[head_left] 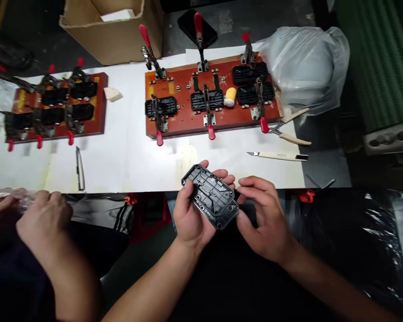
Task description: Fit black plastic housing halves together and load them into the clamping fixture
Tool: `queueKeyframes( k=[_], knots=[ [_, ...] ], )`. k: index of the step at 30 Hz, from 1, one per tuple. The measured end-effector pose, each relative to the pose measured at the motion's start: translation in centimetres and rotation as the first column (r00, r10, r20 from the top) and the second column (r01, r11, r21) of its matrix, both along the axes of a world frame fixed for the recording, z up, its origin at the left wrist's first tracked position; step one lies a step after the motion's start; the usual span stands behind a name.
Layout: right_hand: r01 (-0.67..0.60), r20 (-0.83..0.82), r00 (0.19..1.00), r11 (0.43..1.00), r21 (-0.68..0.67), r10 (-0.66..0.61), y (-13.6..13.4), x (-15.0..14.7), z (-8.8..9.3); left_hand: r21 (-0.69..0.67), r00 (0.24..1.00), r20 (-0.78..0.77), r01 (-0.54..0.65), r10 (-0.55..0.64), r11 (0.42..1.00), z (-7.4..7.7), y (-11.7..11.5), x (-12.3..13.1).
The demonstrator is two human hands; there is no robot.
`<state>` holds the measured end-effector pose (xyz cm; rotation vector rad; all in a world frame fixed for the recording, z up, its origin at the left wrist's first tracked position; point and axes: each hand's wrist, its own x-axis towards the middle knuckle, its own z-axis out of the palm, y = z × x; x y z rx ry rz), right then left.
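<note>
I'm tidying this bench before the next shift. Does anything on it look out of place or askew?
Mostly orderly. One oddity: a pale yellow cylinder lies loose on the red clamp fixture, between the black parts, unclamped. The craft knife and the pliers lie loose near the table's right edge. The left hand holds a black plastic plate.

The co-worker's hand point(42, 214) at the near left is blurred, and the clear bag point(6, 199) it touches runs off the left edge. The cardboard box point(114, 36) is cut by the far edge. Lettering on the knife point(278, 155) is too small to read.
</note>
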<state>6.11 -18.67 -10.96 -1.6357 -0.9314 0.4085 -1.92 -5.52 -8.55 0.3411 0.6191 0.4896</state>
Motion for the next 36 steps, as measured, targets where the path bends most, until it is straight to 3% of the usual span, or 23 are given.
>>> queueKeyframes(
  k=[3,7,11,13,14,16,18,21,23,26,30,31,32,33,36],
  knots=[
    [0.006,-0.326,0.945,1.0,-0.015,-0.01,-0.3,-0.1,-0.1,0.032,0.999,0.041,-0.016,0.014,0.999,0.2,1.0,-0.3],
    [-0.276,-0.667,0.737,0.95,-0.146,0.112,0.4,0.3,-0.4,0.013,0.999,0.038,-0.026,0.026,1.0,0.2,1.1,-0.5],
    [-0.464,-0.81,0.569,0.868,-0.175,0.141,1.1,0.6,-0.3,0.011,0.998,-0.02,-0.054,0.054,0.999,0.2,1.4,-0.7],
    [-0.529,-0.83,0.539,0.825,-0.197,0.147,0.9,0.7,-0.3,0.101,0.988,-0.104,-0.102,0.113,0.99,-0.1,3.0,-1.3],
    [-0.557,-0.833,0.531,0.804,-0.209,0.151,0.6,0.7,-0.4,0.211,0.969,-0.203,-0.101,0.144,0.972,-0.5,4.4,-1.8],
    [-0.6,-0.84,0.518,0.768,-0.223,0.161,-0.1,0.7,-0.7,0.481,0.848,-0.466,0.002,0.254,0.876,-1.2,8.3,-3.0],
    [-0.604,-0.845,0.512,0.765,-0.226,0.154,-0.7,0.7,-0.9,0.658,0.624,-0.653,0.187,0.429,0.729,-1.9,13.1,-4.5],
    [-0.55,-0.837,0.531,0.807,-0.217,0.137,-1.0,0.7,-0.9,0.745,0.452,-0.66,0.289,0.6,0.602,-2.3,18.9,-6.1],
    [-0.469,-0.819,0.563,0.858,-0.209,0.108,-0.8,0.9,-0.6,0.789,0.395,-0.614,0.339,0.684,0.512,-2.3,20.3,-6.4],
    [-0.289,-0.798,0.602,0.934,-0.21,0.007,0.0,1.5,-0.2,0.855,0.432,-0.509,0.354,0.745,0.379,-1.7,18.2,-5.8],
    [-0.17,-0.796,0.605,0.972,-0.159,-0.024,1.2,2.7,0.2,0.887,0.616,-0.438,0.417,0.655,0.2,-0.5,10.9,-4.3],
    [-0.168,-0.798,0.602,0.975,-0.144,-0.014,1.5,3.0,0.3,0.887,0.651,-0.441,0.42,0.617,0.191,-0.2,9.1,-4.0],
    [-0.17,-0.801,0.598,0.976,-0.133,-0.005,1.8,3.2,0.4,0.881,0.682,-0.465,0.416,0.565,0.223,0.0,7.6,-3.6],
    [-0.174,-0.805,0.593,0.977,-0.124,0.003,2.1,3.4,0.6,0.867,0.715,-0.498,0.399,0.491,0.299,0.1,6.3,-3.2],
    [-0.207,-0.811,0.584,0.974,-0.097,0.043,2.6,3.9,0.9,0.692,0.825,-0.546,0.343,0.149,0.636,0.1,4.6,-2.4]
  ],
)
